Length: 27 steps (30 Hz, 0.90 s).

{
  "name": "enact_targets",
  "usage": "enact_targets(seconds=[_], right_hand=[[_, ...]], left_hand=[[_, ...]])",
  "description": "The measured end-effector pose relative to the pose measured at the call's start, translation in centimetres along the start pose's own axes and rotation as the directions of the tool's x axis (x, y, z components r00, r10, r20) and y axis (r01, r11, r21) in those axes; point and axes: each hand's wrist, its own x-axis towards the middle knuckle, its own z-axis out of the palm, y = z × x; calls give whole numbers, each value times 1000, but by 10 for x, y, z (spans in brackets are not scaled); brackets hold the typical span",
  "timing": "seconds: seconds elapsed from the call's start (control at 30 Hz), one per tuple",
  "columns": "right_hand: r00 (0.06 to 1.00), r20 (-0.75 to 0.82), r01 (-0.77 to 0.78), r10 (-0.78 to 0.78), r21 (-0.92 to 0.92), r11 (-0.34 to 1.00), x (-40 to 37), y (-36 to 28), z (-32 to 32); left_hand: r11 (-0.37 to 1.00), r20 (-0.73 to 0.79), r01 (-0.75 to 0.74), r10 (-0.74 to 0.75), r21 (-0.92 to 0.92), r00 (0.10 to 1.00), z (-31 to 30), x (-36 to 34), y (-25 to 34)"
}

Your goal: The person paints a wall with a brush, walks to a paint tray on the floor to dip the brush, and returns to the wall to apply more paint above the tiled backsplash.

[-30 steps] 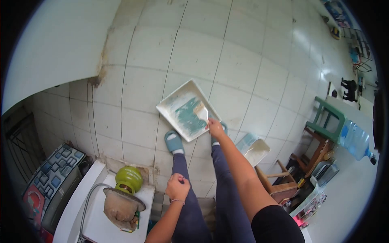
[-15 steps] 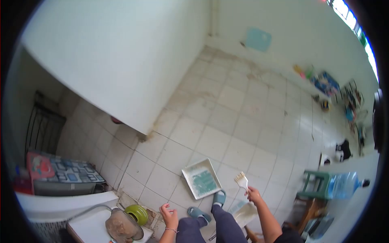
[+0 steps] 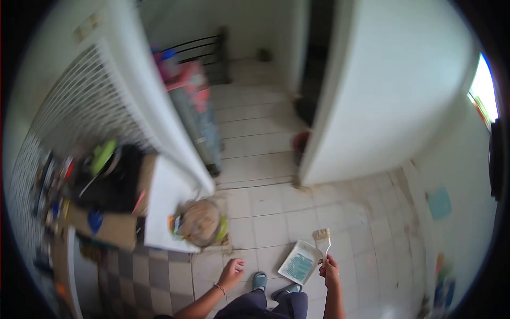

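My right hand (image 3: pixel 330 265) grips the handle of a flat paintbrush (image 3: pixel 322 237), bristles pointing up, held in the air just right of a white paint tray (image 3: pixel 299 262). The tray lies on the tiled floor with teal paint smeared in it, in front of my two feet in grey-blue slippers (image 3: pixel 260 279). My left hand (image 3: pixel 232 272) hangs free over the floor to the left of the tray, fingers loosely spread, holding nothing. A thin bracelet circles that wrist.
A white counter (image 3: pixel 164 207) to the left carries a green gas cylinder with a brown cloth (image 3: pixel 201 222). Behind it stand a dark stove (image 3: pixel 109 181) and clutter. A white wall block (image 3: pixel 382 90) rises ahead right. A teal paint patch (image 3: pixel 439 203) marks the right wall.
The view has swung left and upward, from the floor to the room. My right hand lifted the brush off the tray and now holds it upright beside it. My left hand stays empty.
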Motion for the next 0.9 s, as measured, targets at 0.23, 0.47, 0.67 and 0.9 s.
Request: enact_targets(seconds=[0.23, 0.47, 0.67, 0.9], right_hand=[[839, 543, 5, 37, -76, 997, 4, -26, 219], [301, 823, -51, 481, -490, 870, -18, 3, 372], [-24, 754, -129, 657, -654, 745, -35, 45, 507], [-221, 632, -34, 743, -766, 642, -51, 109, 697]], left_hand=[[984, -731, 129, -175, -120, 659, -164, -128, -30], [920, -931, -146, -358, -364, 68, -200, -213, -65], [824, -837, -280, -536, -492, -107, -214, -250, -95], [846, -606, -248, -516, -472, -606, -263, -299, -140]])
